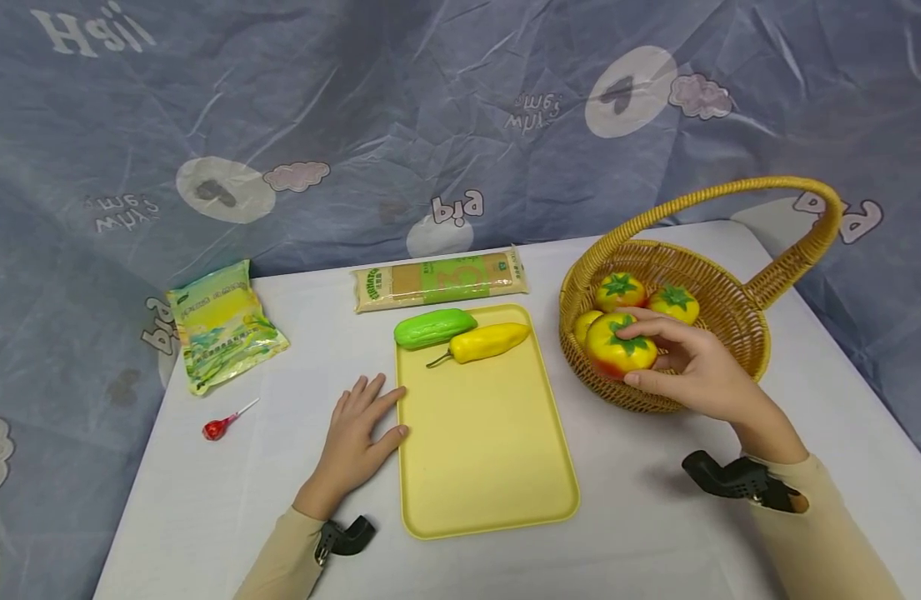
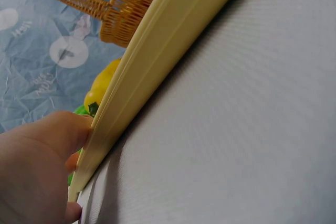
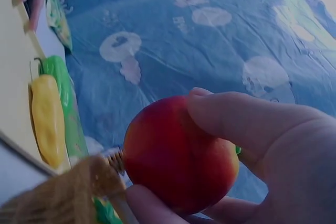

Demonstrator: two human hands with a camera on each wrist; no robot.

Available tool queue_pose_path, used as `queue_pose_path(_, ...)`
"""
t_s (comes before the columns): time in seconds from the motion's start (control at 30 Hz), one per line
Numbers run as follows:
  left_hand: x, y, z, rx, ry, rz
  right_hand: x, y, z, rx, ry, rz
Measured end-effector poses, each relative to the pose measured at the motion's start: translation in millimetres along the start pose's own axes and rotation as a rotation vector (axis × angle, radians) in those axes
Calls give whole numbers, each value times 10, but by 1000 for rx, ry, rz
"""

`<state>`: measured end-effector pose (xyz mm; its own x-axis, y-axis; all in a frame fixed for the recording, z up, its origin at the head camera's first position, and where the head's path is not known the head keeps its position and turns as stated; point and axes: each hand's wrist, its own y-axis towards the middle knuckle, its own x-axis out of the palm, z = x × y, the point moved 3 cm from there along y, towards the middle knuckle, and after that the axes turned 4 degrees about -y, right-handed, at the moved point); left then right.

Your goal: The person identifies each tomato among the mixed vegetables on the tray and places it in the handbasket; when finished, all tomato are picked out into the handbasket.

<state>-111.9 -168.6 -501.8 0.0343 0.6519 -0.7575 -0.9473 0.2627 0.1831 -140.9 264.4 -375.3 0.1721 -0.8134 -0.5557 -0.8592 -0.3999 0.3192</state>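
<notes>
My right hand (image 1: 696,362) grips a yellow-and-red toy tomato (image 1: 618,343) with a green leafy top, at the near left side of the wicker basket (image 1: 738,333). In the right wrist view, thumb and fingers curl round the red underside of the tomato (image 3: 176,156). Behind it in the basket lie more such tomatoes (image 1: 620,292). My left hand (image 1: 358,442) is spread beside the yellow tray (image 1: 483,450), its thumb and forefinger touching the left rim. A green cucumber-like vegetable (image 1: 433,328) and a yellow pepper (image 1: 490,342) lie at the tray's far end.
A long packet of noodles (image 1: 441,281) lies behind the tray. To the left are a green-and-yellow bag (image 1: 223,329) and a red lollipop (image 1: 216,428). The basket's tall handle (image 1: 715,192) arches over its opening. A blue-grey printed cloth (image 1: 400,108) hangs behind the white table.
</notes>
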Motion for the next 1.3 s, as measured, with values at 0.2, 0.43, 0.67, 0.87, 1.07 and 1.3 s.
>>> queue_pose_path(0.2, -1, 5, -3, 7, 1, 3, -153, -81, 207, 36, 88, 47)
queue_pose_path(0.43, -2, 11, 6, 0, -2, -2, -242, -161, 438, 102, 7, 114)
queue_pose_path(0.67, -3, -3, 9, -3, 1, -3, -275, -159, 550, 169, -73, 102)
queue_pose_path(0.87, -5, -3, 11, -2, 4, -5, -304, -147, 596, 228, -136, 78)
queue_pose_path(1.07, -2, 2, 10, -13, 2, -17, -326, -144, 626, 279, -214, 50)
queue_pose_path(1.3, -4, 10, 3, -18, 6, -19, -312, -119, 626, 303, -245, -2)
